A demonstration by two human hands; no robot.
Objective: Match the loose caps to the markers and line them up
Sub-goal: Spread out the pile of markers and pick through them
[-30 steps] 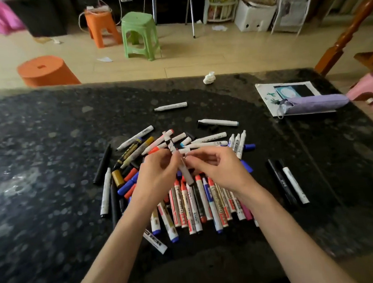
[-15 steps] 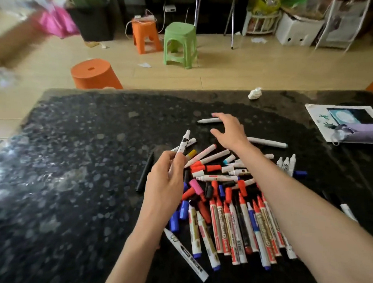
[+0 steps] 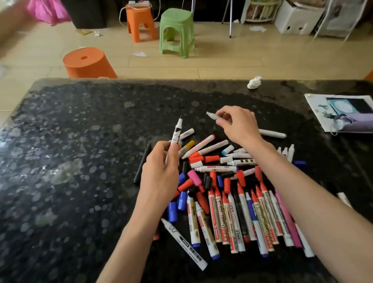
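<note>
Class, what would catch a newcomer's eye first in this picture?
A heap of markers and loose caps lies mid-scene, bright against the black table. Over it, the left hand holds a white marker tip-up and the right hand pinches a second marker.

"WhiteBoard" on red-capped marker (image 3: 221,216)

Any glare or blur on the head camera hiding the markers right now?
Head view: the markers, left hand and right hand are sharp; pale glare sits on the table at left, clear of the pile; the top-left corner is blurred.
</note>
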